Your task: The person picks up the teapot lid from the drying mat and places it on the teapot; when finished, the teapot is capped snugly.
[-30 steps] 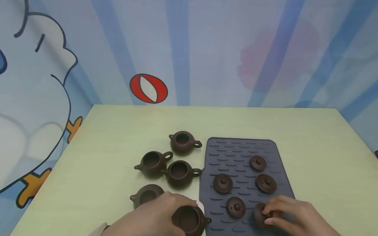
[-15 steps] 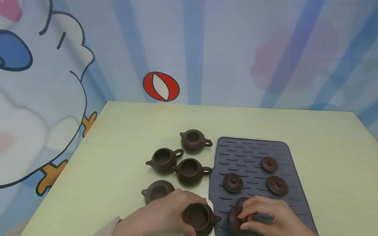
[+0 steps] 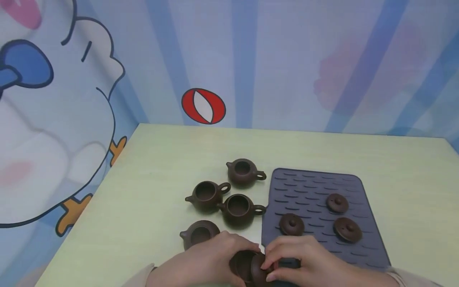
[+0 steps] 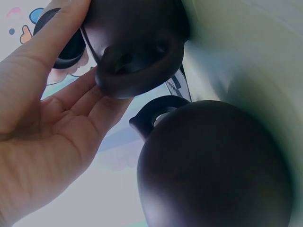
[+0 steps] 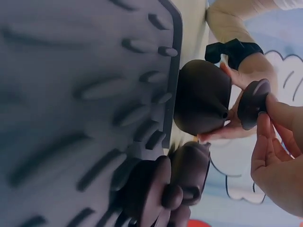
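My left hand [image 3: 204,259] grips a small dark brown teapot [image 3: 243,266] at the near edge of the head view, thumb and fingers on opposite sides of its body. Its loop handle [image 4: 137,71] faces the left wrist camera. With fingertips and thumb, my right hand [image 3: 305,259] pinches a round brown lid [image 3: 259,272] by its knob. The right wrist view has this lid [image 5: 254,104] tilted a little above the mouth of the teapot [image 5: 201,97], a gap between them. Part of the mouth is hidden by the lid in the head view.
Several lidless teapots [image 3: 239,210] stand left of a dark grey ridged mat [image 3: 305,183]; one [image 3: 199,236] is close behind my left hand. Three lids, including one nearest the hand [image 3: 291,224], show on the mat. A pale yellow table [image 3: 150,191] carries everything, before a printed backdrop.
My right hand has lifted the lid and carried it left from the mat to over the teapot. The left hand keeps its grip. The head view has swung left.
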`<state>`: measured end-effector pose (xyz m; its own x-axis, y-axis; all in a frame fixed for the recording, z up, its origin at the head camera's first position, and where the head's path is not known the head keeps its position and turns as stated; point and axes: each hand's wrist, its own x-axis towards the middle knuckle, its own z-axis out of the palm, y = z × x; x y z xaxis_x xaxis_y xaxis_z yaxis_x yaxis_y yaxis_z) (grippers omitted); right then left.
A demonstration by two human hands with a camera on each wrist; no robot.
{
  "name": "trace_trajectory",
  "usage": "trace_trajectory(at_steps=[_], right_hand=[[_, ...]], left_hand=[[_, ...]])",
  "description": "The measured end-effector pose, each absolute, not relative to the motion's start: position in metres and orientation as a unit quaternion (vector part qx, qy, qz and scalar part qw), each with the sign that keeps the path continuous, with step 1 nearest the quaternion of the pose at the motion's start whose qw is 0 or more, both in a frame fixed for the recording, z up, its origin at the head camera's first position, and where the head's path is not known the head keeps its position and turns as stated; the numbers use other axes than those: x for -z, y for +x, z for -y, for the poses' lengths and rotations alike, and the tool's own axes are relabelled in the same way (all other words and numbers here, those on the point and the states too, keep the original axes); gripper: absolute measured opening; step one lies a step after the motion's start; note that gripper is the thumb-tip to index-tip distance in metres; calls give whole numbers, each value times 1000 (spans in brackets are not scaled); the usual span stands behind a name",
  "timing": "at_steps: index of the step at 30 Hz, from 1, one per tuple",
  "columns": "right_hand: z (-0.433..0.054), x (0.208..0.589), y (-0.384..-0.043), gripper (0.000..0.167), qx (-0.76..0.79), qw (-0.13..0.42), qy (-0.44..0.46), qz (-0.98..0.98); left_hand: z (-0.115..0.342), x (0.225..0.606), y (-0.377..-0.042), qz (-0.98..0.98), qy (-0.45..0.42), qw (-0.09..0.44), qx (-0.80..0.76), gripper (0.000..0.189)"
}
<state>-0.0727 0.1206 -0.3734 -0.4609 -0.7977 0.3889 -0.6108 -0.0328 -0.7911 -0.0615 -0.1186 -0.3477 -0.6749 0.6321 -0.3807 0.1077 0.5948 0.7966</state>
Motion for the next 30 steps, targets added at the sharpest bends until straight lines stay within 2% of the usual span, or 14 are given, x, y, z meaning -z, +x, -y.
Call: trace_trajectory(at_steps=[4, 6, 9, 11, 13, 16, 18, 24, 30], right_hand=[[-110, 375, -77, 23, 487, 76, -544, -679], [-106, 376, -79, 24, 467, 42, -572, -674], [-101, 377, -82, 22, 436, -7, -603, -668], [-99, 377, -83, 20, 413, -35, -623, -664], [-97, 378, -84, 18, 395, -48, -631, -666], [-94, 379, -86, 17, 381, -57, -634, -671], [-94, 379, -86, 18, 378, -62, -632, -674], [-94, 380, -86, 21, 363, -60, -642, -672], [-97, 376, -85, 26, 325, -57, -645, -689]], left_hand=[[119, 350, -63, -801, 271, 316, -430, 36], [119, 351, -63, -794, 286, 306, -440, 34], [117, 353, -64, -826, 331, 246, -385, 34], [116, 353, -64, -833, 329, 238, -375, 30], [116, 353, -63, -831, 322, 244, -382, 26], [117, 350, -61, -793, 279, 299, -451, 17], [117, 350, -60, -782, 273, 310, -467, 16], [115, 350, -56, -776, 249, 322, -482, 15], [115, 350, -53, -761, 261, 325, -497, 19]])
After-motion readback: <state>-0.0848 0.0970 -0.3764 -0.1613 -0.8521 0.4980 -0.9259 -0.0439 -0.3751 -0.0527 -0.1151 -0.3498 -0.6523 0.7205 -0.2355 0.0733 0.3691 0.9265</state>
